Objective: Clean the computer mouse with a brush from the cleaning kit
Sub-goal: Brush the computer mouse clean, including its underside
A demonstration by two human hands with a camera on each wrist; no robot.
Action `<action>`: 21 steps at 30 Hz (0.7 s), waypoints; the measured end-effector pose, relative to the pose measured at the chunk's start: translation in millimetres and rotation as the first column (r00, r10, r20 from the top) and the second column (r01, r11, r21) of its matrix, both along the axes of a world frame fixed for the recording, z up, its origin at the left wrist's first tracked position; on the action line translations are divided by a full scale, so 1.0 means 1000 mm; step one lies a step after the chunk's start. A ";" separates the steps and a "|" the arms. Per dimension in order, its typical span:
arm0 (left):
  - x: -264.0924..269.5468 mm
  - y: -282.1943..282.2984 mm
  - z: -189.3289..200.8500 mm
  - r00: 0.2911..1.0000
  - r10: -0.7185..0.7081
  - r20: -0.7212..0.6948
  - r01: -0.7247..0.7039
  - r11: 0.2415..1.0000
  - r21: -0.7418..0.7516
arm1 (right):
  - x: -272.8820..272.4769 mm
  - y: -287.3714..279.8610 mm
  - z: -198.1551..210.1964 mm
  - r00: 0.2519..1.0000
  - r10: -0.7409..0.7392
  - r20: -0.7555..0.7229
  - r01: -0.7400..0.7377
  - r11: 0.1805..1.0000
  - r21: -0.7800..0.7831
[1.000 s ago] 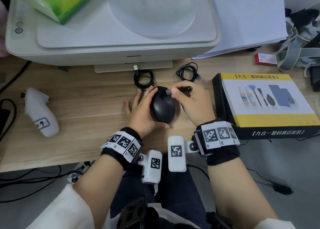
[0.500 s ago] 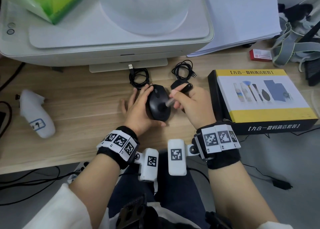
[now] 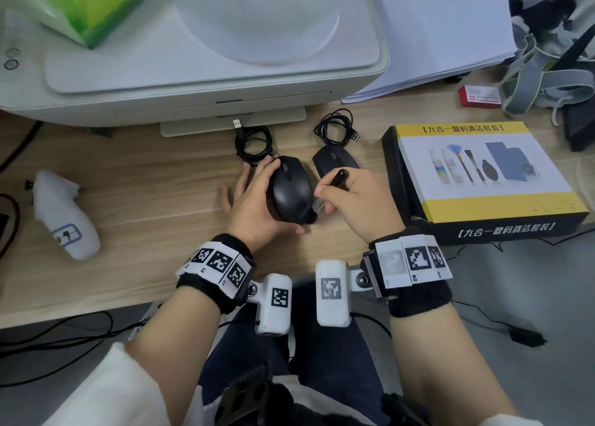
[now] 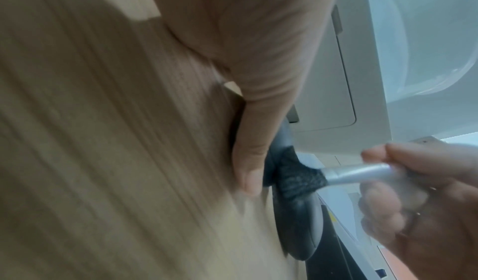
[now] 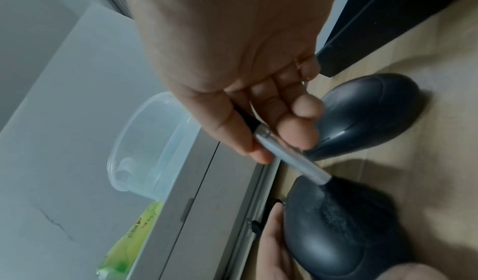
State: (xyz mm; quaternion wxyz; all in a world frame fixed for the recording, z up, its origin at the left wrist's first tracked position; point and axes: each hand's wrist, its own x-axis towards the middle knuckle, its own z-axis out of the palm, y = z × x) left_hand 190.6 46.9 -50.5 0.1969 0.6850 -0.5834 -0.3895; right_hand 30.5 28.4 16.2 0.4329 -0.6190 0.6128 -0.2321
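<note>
A black computer mouse [image 3: 291, 190] lies on the wooden desk, and my left hand [image 3: 254, 206] grips it from its left side, thumb [image 4: 248, 161] at its near end. My right hand [image 3: 357, 200] pinches a brush [image 3: 335, 181] with a black handle and a silver ferrule [image 5: 289, 157]. Its dark bristles [image 5: 344, 208] press on the near end of the mouse [image 5: 323, 233]. The left wrist view shows the bristles [image 4: 297, 178] splayed against the mouse [image 4: 297, 212] beside my thumb.
A second black mouse [image 3: 335, 161] lies just behind my right hand. The yellow and black cleaning kit box [image 3: 483, 174] stands to the right. A white printer [image 3: 193, 87] fills the back, with coiled cables [image 3: 254, 142] before it. A white device [image 3: 64, 213] lies at left.
My right hand has drawn the brush from the far end of the mouse back to its near end. My left hand still holds the mouse.
</note>
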 end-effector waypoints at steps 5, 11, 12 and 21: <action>0.000 -0.001 0.001 1.000 -0.003 0.015 0.003 1.000 0.010 | 0.001 0.003 0.005 0.984 -0.104 0.143 0.109 0.994 -0.025; 0.004 -0.002 -0.001 1.000 -0.023 0.000 0.023 0.999 0.033 | -0.008 0.001 0.006 0.980 -0.157 0.118 0.154 0.987 0.039; 0.006 -0.003 -0.001 0.999 -0.035 -0.036 0.036 0.999 0.039 | -0.012 -0.001 0.008 0.964 -0.209 0.164 0.205 0.978 0.040; -0.021 -0.021 0.038 0.995 -0.061 0.085 0.066 0.996 -0.055 | -0.059 -0.019 0.011 0.784 -0.526 0.330 0.566 0.824 -0.029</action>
